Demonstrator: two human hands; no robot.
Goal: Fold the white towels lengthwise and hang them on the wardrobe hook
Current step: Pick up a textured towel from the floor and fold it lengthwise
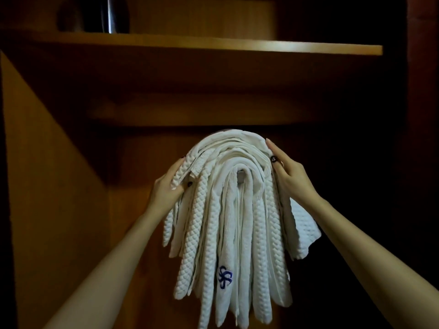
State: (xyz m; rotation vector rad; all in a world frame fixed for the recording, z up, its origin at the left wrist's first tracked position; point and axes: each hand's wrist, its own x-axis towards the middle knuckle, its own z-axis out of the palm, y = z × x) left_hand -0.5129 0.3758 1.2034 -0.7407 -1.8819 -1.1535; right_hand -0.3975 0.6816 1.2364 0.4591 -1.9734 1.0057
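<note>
Finding the white towels [228, 222], folded into long strips, draped in layers over the wardrobe hook [240, 178] at the middle of the wardrobe, below the shelf [213, 46]. Recording the left hand [166, 188] clamped on the outermost waffle layer at the bundle's left shoulder, thumb underneath. Recording the right hand [288, 173] flat against the right side, fingers straight, pressing. Judging the hanging nearly done; left to do: seating and squaring the outer layer, sagging unevenly at lower right. Unable to tell of any further towels out of view.
</note>
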